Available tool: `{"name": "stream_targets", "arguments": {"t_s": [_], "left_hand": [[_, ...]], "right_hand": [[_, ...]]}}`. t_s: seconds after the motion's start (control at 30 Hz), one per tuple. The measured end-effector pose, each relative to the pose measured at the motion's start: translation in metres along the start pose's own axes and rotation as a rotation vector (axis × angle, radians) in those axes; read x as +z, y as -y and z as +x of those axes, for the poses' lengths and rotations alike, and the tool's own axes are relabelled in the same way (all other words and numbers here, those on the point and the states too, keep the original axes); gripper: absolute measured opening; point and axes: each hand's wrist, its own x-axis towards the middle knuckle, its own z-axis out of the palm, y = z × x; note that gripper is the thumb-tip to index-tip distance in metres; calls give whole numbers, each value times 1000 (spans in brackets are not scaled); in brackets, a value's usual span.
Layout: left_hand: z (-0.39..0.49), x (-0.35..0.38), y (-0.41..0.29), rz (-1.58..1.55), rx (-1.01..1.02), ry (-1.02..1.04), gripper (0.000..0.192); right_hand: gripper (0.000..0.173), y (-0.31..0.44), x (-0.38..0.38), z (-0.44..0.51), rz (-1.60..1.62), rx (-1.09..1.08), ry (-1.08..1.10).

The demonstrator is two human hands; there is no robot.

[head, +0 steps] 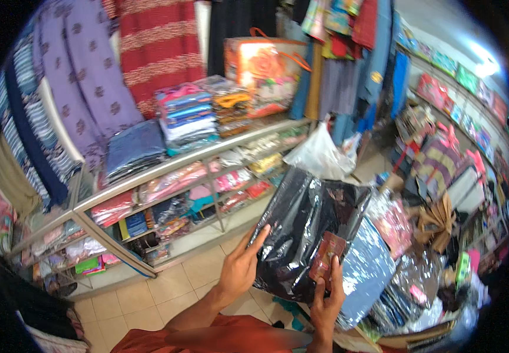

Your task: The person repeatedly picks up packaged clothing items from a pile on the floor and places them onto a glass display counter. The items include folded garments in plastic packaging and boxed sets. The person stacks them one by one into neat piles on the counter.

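A folded black garment in a clear plastic bag point(289, 229) is held up between both hands. My left hand point(240, 268) grips its left edge, fingers spread along the side. At the lower right edge, my right hand point(328, 291) pinches the bag, its thumb and fingers by a brownish-red card or label point(327, 257) on the front. Light glares off the creased plastic. Just behind and to the right lies a light blue packaged garment point(367, 269), partly covered by the black one.
A glass display counter point(192, 161) holding packaged clothes runs along the left. On it sit a stack of folded garments point(188, 119) and an orange floral carrier box point(258, 79). A white plastic bag point(322, 150) stands beyond. Bagged clothes point(417, 273) pile up at right.
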Motion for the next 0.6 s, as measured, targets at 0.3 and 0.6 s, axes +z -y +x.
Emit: {"name": "stream_targets", "arguments": {"t_s": [0.3, 0.6], "left_hand": [[-51, -184, 143, 46, -248, -217, 68], [-96, -307, 231, 26, -420, -336, 69]], "right_hand": [[57, 35, 217, 5, -136, -435, 199], [53, 68, 373, -15, 211, -142, 528]]}}
